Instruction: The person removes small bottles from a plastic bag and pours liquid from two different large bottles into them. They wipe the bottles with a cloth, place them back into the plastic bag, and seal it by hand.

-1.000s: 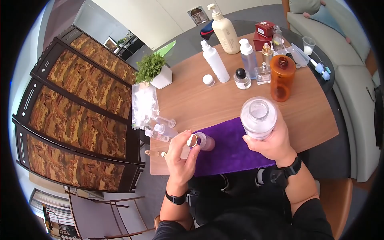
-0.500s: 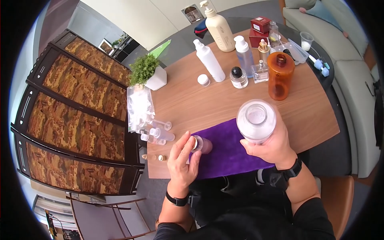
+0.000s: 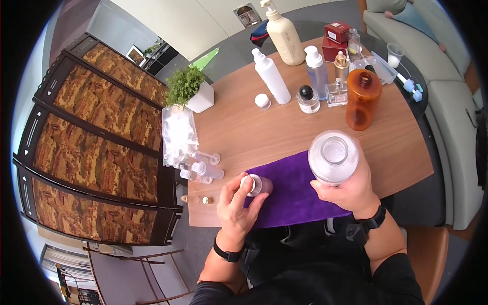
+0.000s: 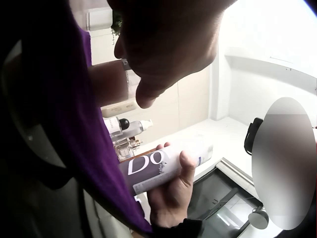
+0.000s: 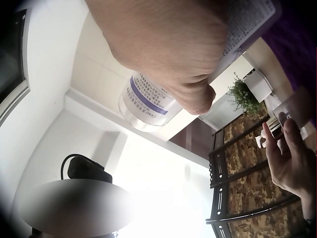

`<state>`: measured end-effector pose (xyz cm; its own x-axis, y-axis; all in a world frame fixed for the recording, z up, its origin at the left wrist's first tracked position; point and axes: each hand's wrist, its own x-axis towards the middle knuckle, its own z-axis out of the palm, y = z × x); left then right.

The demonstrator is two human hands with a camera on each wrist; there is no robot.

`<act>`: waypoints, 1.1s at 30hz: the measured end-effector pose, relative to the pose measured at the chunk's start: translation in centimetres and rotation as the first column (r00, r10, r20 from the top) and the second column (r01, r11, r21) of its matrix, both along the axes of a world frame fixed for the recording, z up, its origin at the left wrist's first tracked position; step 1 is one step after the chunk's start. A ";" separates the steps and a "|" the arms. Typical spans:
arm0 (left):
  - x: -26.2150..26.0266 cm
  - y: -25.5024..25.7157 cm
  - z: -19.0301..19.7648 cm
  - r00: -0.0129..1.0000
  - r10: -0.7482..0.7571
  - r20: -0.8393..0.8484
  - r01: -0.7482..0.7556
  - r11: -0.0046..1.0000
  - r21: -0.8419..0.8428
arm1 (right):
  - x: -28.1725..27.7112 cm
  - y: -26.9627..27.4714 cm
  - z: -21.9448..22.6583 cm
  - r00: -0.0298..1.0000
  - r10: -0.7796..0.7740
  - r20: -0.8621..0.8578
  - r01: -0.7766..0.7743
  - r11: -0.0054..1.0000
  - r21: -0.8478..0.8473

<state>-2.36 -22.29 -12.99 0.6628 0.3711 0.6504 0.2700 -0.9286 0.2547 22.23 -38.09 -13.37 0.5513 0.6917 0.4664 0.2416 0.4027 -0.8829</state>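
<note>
My left hand [image 3: 238,211] is at the top of a small pinkish bottle [image 3: 264,186], its fingers and thumb pinching the cap [image 3: 248,184] at the mouth. That bottle stands on a purple cloth [image 3: 300,198]. In the left wrist view the hand is dark and hides most of the cap. My right hand [image 3: 353,190] grips a large clear bottle [image 3: 330,165] with a pale tint and a wide round neck. Large white lettering shows on this large bottle [image 4: 148,168] in the left wrist view, and a purple band runs round its upper part in the right wrist view.
An amber bottle [image 3: 363,104] stands beyond my right hand. Behind are a white spray bottle [image 3: 272,79], a cream pump bottle [image 3: 284,40] and perfume bottles. To the left are small clear bottles [image 3: 206,170], a plastic bag [image 3: 179,129] and a potted plant [image 3: 201,96].
My left hand has brought the cap from beside the small bottle onto its mouth. My right hand still holds the large bottle, now slightly lower and further right.
</note>
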 end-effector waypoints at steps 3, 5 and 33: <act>0.3 -0.4 0.6 0.999 0.031 -0.030 -0.033 0.997 -0.064 | 0.0 0.2 -0.2 1.000 0.003 -0.007 -0.003 1.000 0.019; 0.5 -0.4 0.8 0.997 0.030 -0.070 -0.038 0.993 -0.112 | 0.2 0.2 -0.2 1.000 0.006 -0.008 -0.006 1.000 0.029; 20.6 3.5 -2.2 0.893 -0.449 0.019 0.381 0.734 -0.562 | 0.1 1.2 -1.6 0.995 -0.044 0.089 0.031 0.990 0.137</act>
